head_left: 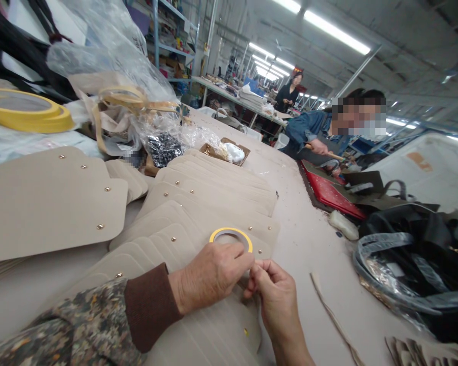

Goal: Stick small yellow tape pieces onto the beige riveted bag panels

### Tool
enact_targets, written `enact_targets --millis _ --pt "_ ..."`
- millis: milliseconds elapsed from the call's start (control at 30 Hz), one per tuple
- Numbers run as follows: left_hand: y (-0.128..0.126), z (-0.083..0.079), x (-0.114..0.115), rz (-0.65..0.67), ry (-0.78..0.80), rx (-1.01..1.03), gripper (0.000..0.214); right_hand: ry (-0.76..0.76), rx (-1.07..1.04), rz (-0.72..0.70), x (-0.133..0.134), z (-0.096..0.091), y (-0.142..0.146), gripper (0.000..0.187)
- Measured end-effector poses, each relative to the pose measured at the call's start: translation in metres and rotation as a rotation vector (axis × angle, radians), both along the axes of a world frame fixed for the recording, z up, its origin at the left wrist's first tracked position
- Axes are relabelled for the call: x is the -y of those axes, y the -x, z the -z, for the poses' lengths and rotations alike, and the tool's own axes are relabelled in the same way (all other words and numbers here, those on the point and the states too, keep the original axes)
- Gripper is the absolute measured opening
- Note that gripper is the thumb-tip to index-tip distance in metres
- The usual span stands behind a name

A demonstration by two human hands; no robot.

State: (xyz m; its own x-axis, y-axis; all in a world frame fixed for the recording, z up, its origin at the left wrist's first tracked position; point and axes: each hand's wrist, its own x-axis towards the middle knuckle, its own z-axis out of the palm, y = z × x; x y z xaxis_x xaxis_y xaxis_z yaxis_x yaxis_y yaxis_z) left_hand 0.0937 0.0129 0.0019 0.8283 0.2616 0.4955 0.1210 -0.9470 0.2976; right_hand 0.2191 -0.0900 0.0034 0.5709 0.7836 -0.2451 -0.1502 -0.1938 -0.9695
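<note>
My left hand (pixel 213 272), in a brown-cuffed camouflage sleeve (pixel 80 325), is closed around the near edge of a roll of yellow tape (pixel 231 233). My right hand (pixel 277 295) is closed in a pinch, its thumb and index finger meeting the left fingertips. Whatever lies between those fingertips is hidden. Beneath both hands, flat beige panels (pixel 164 254) with rounded corners and small metal studs are fanned out in overlapping layers. Another stack of beige panels (pixel 49 198) lies to the left.
More yellow tape rolls (pixel 26 114) rest at upper left beside clear plastic wrapping (pixel 110 51). A small tray (pixel 244 153) stands behind the panels. Black bags (pixel 412 254) and a beige strip (pixel 332 315) lie to the right. Across the table, a co-worker (pixel 313 127) holds a wooden-handled tool over a red board (pixel 328 188).
</note>
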Motion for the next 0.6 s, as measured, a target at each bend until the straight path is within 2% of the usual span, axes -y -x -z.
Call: enact_targets --millis 67,133,233,300,367,467,600 --pt "0.0 -0.002 0.002 0.02 0.026 0.022 0.012 -0.021 -0.091 0.0 0.0 0.001 0.0 0.034" --pt "0.001 -0.005 0.006 0.059 0.045 0.059 0.014 -0.031 -0.089 0.02 -0.001 0.003 -0.005 0.034" --pt "0.003 -0.008 0.011 0.089 -0.003 0.118 0.021 -0.008 0.131 0.112 0.0 0.005 -0.022 0.034" --pt "0.003 -0.008 0.011 0.04 -0.08 0.105 0.023 0.017 0.237 0.147 0.001 0.008 -0.036 0.036" --pt "0.002 -0.004 0.006 -0.051 -0.137 0.026 0.02 0.036 0.244 0.137 0.001 0.012 -0.047 0.04" --pt "-0.001 0.003 -0.002 -0.161 -0.117 -0.18 0.012 0.064 0.235 0.111 -0.001 0.02 -0.058 0.045" --pt "-0.004 0.005 -0.006 -0.192 -0.044 -0.363 0.009 0.092 0.282 0.083 -0.006 0.026 -0.059 0.043"
